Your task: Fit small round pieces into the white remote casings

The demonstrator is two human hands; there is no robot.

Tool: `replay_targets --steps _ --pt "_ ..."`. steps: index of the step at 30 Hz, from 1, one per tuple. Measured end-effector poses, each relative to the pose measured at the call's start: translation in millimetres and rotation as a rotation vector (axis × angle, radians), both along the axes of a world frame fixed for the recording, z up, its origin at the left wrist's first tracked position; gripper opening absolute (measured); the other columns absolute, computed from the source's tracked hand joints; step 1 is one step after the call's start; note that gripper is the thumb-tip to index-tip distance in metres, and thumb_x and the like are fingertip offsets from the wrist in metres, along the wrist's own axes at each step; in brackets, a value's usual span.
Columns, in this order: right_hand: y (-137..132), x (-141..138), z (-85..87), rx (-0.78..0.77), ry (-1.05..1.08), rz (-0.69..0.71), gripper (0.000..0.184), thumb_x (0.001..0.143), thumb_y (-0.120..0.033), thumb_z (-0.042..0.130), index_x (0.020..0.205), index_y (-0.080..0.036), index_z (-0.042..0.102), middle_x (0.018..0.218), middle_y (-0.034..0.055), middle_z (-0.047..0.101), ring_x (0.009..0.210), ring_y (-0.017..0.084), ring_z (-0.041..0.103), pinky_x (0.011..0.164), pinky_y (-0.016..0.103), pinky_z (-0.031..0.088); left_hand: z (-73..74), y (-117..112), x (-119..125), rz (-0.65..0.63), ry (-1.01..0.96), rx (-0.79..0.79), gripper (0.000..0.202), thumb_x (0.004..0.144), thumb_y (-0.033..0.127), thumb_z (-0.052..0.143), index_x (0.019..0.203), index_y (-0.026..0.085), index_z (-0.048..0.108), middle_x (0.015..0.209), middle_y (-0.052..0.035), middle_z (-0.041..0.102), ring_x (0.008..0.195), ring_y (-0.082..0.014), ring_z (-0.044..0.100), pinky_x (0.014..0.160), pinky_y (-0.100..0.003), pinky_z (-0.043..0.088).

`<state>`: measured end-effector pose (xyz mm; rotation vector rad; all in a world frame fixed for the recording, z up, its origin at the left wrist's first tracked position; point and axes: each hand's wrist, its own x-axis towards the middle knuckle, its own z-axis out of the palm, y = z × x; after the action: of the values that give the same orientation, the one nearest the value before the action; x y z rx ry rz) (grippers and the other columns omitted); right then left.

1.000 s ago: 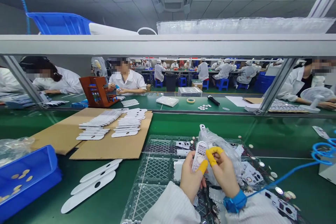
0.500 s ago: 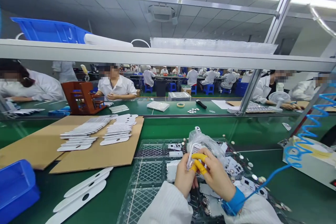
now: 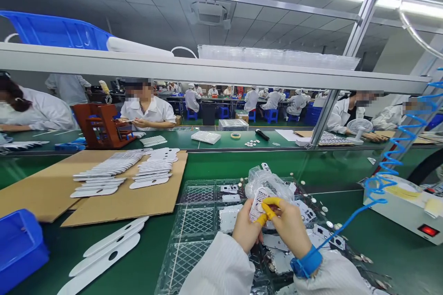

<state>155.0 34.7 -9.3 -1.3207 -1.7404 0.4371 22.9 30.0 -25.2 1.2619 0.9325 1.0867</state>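
Observation:
Over the clear plastic tray (image 3: 178, 258), my left hand (image 3: 246, 228) is closed round a small white plate with dark printed markings (image 3: 258, 203), holding it tilted up. My right hand (image 3: 290, 225) meets it from the right, its thumb and forefinger pinched against the plate's face. Yellow finger covers show on both hands, and a blue wrist strap (image 3: 307, 262) with a coiled cord circles my right wrist. Just behind the hands lies a crumpled clear plastic bag (image 3: 268, 182). White cut-out pieces (image 3: 304, 212) and small round discs lie in and around the tray.
Stacked long white panels (image 3: 110, 166) lie on cardboard (image 3: 155, 207) at the left. Several loose panels (image 3: 107, 258) and a blue bin (image 3: 20, 249) are nearer. A white box with a red switch (image 3: 404, 212) stands right. A shelf (image 3: 214, 62) spans overhead; co-workers sit beyond.
The camera view has shifted slightly. The plate in my hands now shows more of its printed face, and my right fingers have moved a little over it.

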Motion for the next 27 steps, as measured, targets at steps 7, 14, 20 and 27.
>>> replay_targets --steps 7,14,20,27 --pt "-13 -11 6.2 0.022 0.063 -0.076 0.02 0.071 -0.016 0.049 0.083 -0.021 0.063 0.083 0.0044 0.062 0.07 0.02 0.056 0.056 0.03 0.047 -0.2 -1 0 -0.037 -0.032 0.002 0.036 0.069 0.012 0.05 0.104 0.019 0.047 0.062 0.0057 0.054 0.031 -0.0043 0.043 0.026 -0.013 0.026" --pt "-3 -13 -18.8 -0.098 0.287 -0.282 0.021 0.064 -0.029 0.062 0.083 -0.019 0.06 0.072 0.0033 0.061 0.062 0.02 0.057 0.055 0.032 0.048 2.9 -1 1 -0.037 -0.057 0.0 0.037 0.067 0.01 0.047 0.103 0.019 0.048 0.059 0.0062 0.052 0.032 -0.0053 0.044 0.026 -0.014 0.027" --pt "-20 -1 8.7 -0.178 0.398 -0.13 0.025 0.068 -0.035 0.061 0.087 -0.019 0.059 0.081 0.0067 0.063 0.073 0.023 0.059 0.057 0.033 0.05 10.8 -1 -5 -0.087 -0.109 -0.074 0.03 0.07 0.022 0.05 0.1 0.017 0.05 0.06 0.0035 0.058 0.027 -0.0066 0.043 0.025 -0.016 0.023" --pt "-77 92 21.3 -0.264 0.243 -0.191 0.03 0.067 -0.028 0.057 0.095 -0.02 0.066 0.092 0.0061 0.067 0.081 0.022 0.061 0.073 0.028 0.05 10.5 3 -5 -0.055 -0.116 -0.123 0.03 0.072 0.029 0.053 0.098 0.019 0.045 0.064 0.0033 0.06 0.029 -0.0076 0.046 0.028 -0.017 0.027"
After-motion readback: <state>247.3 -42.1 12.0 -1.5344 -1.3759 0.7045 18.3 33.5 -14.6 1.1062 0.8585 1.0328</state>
